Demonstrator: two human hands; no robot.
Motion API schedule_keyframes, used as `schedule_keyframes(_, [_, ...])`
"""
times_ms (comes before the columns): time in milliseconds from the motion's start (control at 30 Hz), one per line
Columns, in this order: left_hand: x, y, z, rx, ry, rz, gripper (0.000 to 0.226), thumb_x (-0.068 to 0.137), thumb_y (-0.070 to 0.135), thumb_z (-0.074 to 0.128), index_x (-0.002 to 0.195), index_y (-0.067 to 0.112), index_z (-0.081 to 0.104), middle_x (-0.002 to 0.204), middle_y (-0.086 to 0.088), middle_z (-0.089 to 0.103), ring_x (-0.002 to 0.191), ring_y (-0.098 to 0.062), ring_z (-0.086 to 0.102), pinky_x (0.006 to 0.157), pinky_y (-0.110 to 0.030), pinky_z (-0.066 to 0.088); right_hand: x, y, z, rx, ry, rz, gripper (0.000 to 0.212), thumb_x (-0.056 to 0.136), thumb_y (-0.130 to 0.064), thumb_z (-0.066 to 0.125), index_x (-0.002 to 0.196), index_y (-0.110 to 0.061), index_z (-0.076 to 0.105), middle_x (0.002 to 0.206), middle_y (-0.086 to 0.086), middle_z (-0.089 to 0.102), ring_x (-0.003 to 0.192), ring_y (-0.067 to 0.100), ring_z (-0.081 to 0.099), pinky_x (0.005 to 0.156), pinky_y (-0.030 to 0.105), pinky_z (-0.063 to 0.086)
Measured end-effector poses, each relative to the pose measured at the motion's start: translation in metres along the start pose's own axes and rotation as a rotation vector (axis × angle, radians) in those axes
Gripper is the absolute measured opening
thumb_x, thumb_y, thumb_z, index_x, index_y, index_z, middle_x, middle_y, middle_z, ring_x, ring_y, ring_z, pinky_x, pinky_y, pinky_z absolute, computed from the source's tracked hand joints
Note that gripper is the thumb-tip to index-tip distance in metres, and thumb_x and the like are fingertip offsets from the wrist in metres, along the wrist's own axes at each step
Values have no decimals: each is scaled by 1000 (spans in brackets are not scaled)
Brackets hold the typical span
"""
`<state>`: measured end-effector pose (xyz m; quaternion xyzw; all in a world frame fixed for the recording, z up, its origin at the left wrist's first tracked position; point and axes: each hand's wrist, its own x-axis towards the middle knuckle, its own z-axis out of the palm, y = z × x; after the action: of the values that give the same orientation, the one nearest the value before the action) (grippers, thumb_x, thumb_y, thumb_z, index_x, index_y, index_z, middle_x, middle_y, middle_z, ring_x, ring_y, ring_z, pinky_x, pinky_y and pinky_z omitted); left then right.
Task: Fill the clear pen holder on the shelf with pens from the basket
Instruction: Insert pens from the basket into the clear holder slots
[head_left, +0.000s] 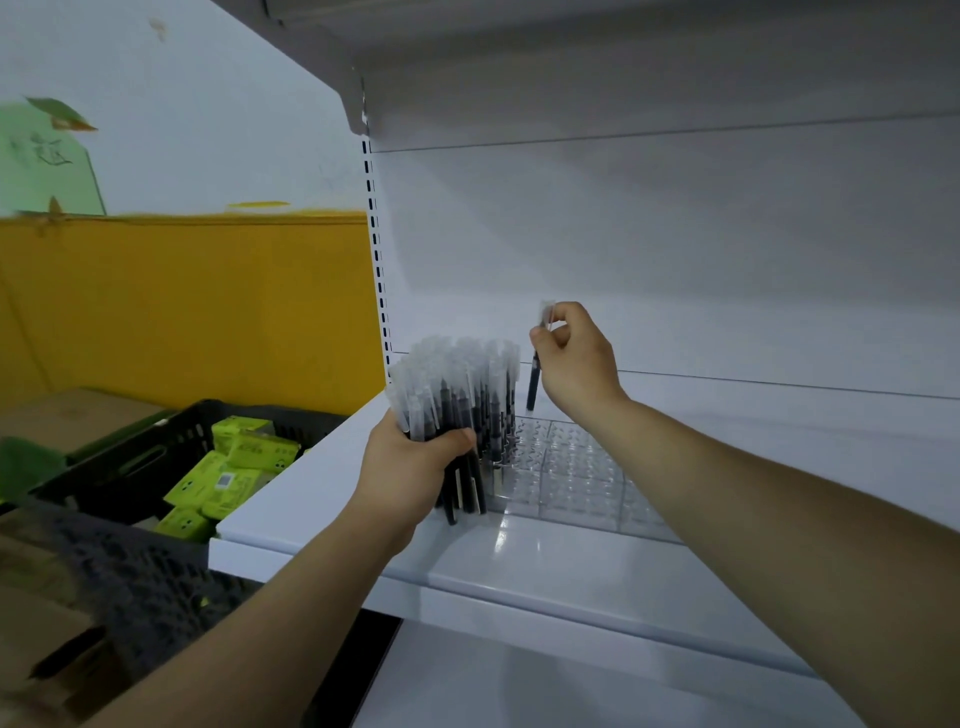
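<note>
A clear pen holder with a grid of holes lies on the white shelf. Several black pens with clear caps stand in its left rows. My left hand grips a thick bundle of the same pens upright, just left of the holder. My right hand pinches a single pen near its cap, holding it upright above the holder's far left part, its lower tip close to the holes.
A black plastic basket with green boxes sits left of the shelf, below its level. Brown cardboard boxes lie around it. A white upper shelf hangs overhead, and a slotted upright marks the shelf's left end.
</note>
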<state>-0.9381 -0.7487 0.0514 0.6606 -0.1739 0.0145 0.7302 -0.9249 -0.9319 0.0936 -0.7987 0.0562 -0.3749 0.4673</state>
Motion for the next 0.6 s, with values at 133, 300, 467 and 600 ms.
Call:
schedule_keyframes(133, [-2,2,2,5,-9,4,32,82,-1,69,92,28,64,93,9,72,87,-7,67,71,-20,49,-2,2,1,0,22,-24,6,98,-21,50,103,-19,50,78,0,56,69,14,51,62,19,40])
schedule_keyframes(300, [-3,2,2,13,-12,13,32,82,-2,69,93,28,65,91,11,72,86,-5,67,69,-17,49,-4,0,1,9,-7,-22,4,98,-21,50,102,-20,50,79,2,57,70,15,52,63,20,41])
schedule_keyframes(467, [-3,0,2,3,-8,2,33,82,-2,69,95,27,64,95,8,72,89,-8,67,71,-20,49,-6,11,7,-19,-107,115,2,97,-23,52,99,-22,53,83,6,61,77,25,62,60,27,44])
schedule_keyframes(600, [-2,-2,1,12,6,-5,33,82,-1,69,100,26,64,97,6,71,92,-12,67,74,-22,50,-5,14,8,-106,-167,193,7,96,-22,52,98,-16,54,86,5,63,69,22,61,57,26,43])
